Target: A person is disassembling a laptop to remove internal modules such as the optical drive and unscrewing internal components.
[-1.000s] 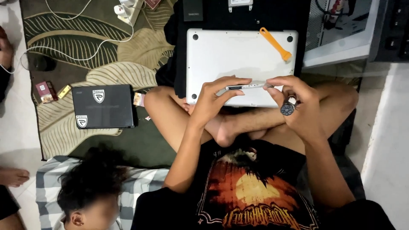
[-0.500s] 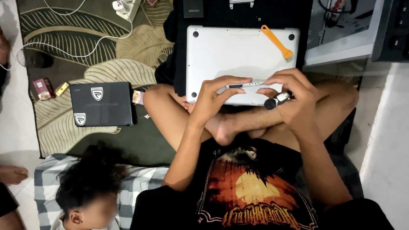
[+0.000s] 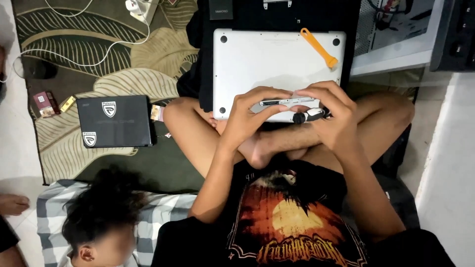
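I sit cross-legged with both hands raised over my lap. My left hand (image 3: 246, 117) pinches the left end of a thin silver flat part (image 3: 288, 103). My right hand (image 3: 330, 116) grips its right end and also holds a small screwdriver with a black knob (image 3: 305, 117), pressed just under the part. Behind the hands a silver laptop (image 3: 262, 57) lies bottom side up on a black cloth. An orange plastic pry tool (image 3: 319, 47) rests on its right corner.
A black closed laptop (image 3: 115, 121) lies on the patterned rug at left, with a small red box (image 3: 43, 104) beside it. A white charger and cable (image 3: 139, 7) sit at the top. Another person's head (image 3: 106, 212) is at the lower left.
My right hand has moved left and turned, bringing the screwdriver from beside the part to just under its right end. The left hand keeps its hold.
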